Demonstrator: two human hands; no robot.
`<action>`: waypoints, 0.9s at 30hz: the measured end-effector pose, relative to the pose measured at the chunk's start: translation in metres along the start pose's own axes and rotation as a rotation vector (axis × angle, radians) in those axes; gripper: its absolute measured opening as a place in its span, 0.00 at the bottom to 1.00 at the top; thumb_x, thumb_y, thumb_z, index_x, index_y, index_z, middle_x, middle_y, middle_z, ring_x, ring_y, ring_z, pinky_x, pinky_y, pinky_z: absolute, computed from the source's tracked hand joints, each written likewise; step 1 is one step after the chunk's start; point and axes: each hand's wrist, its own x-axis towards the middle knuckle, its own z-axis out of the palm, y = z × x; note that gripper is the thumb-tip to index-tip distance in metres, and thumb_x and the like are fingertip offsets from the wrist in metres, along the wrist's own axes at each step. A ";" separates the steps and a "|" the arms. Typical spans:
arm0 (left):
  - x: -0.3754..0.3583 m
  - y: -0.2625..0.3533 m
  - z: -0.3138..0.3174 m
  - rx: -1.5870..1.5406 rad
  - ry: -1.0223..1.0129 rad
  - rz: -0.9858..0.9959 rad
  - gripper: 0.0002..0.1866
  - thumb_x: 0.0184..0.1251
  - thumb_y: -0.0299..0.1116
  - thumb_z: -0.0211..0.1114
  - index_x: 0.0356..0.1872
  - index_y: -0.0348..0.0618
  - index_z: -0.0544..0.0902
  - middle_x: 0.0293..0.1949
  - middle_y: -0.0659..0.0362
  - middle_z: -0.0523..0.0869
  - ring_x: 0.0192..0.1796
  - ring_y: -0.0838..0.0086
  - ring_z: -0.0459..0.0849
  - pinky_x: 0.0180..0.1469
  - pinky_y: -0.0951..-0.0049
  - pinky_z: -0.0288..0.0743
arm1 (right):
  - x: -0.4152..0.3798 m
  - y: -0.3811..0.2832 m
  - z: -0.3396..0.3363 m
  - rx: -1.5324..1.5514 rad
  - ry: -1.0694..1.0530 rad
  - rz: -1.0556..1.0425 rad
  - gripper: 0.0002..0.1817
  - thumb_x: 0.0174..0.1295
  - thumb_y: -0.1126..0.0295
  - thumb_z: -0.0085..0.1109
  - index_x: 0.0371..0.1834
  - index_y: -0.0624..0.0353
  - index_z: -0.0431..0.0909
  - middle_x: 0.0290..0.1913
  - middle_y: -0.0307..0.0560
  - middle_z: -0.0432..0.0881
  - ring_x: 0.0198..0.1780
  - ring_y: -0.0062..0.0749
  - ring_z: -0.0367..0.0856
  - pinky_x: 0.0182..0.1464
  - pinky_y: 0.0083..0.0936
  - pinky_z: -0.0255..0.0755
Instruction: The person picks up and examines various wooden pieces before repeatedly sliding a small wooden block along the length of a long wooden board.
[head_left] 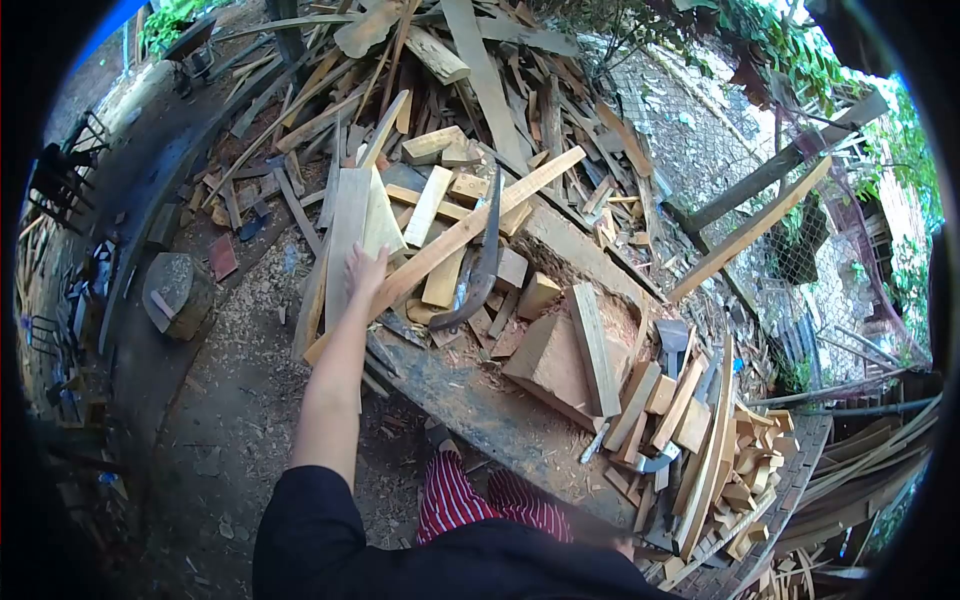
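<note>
A: Surroundings?
B: Outdoor yard. My bench (465, 400) is strewn with shavings, scrap wood (545, 110) heaped beyond, wire fence (690, 120) to the right. View cut round by black edges.
A: Left hand?
B: My left hand (367, 273) is on the grey board (347, 215), left end of the bench. Undersides of the fingers hidden; can't tell whether they grip or just rest.
A: Right?
B: A blurred scrap of right hand (623, 547) beside my dark shirt (500, 565); grip can't be told.
A: Obstructions?
B: My forearm covers part of the long plank (480, 225). A curved dark tool (487, 265) crosses that plank among offcuts.
</note>
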 end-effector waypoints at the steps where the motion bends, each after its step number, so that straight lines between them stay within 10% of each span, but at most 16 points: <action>1: -0.013 0.036 -0.014 0.062 -0.029 -0.141 0.45 0.60 0.60 0.64 0.73 0.46 0.62 0.70 0.43 0.62 0.70 0.47 0.62 0.72 0.50 0.57 | -0.009 0.002 0.006 0.013 -0.043 0.061 0.12 0.55 0.69 0.62 0.43 0.53 0.83 0.46 0.59 0.76 0.49 0.59 0.76 0.53 0.47 0.73; 5: -0.012 0.078 0.004 0.139 -0.034 -0.414 0.49 0.54 0.63 0.68 0.73 0.49 0.61 0.75 0.48 0.54 0.74 0.48 0.53 0.72 0.42 0.52 | -0.019 -0.011 0.025 0.095 -0.163 0.143 0.12 0.56 0.66 0.62 0.44 0.52 0.83 0.45 0.58 0.78 0.48 0.56 0.78 0.53 0.45 0.74; 17: -0.033 0.106 0.001 0.149 0.033 -0.124 0.36 0.54 0.47 0.69 0.67 0.55 0.71 0.64 0.54 0.69 0.68 0.50 0.63 0.61 0.32 0.65 | -0.012 -0.036 0.040 0.253 -0.213 0.084 0.15 0.61 0.59 0.61 0.50 0.48 0.84 0.43 0.55 0.85 0.45 0.46 0.85 0.53 0.39 0.78; 21: -0.066 0.104 -0.046 -0.027 0.004 0.008 0.32 0.58 0.49 0.67 0.61 0.44 0.77 0.46 0.52 0.86 0.46 0.53 0.86 0.48 0.48 0.81 | -0.006 -0.055 0.032 0.295 -0.087 -0.039 0.12 0.57 0.66 0.59 0.45 0.48 0.84 0.38 0.58 0.80 0.41 0.54 0.82 0.45 0.46 0.77; 27: -0.145 0.046 -0.076 -0.857 -0.134 -0.022 0.24 0.73 0.44 0.56 0.53 0.27 0.76 0.40 0.49 0.85 0.35 0.63 0.88 0.24 0.70 0.86 | 0.036 -0.079 0.007 0.374 0.071 -0.219 0.09 0.62 0.69 0.55 0.43 0.56 0.80 0.40 0.59 0.80 0.44 0.59 0.81 0.47 0.48 0.75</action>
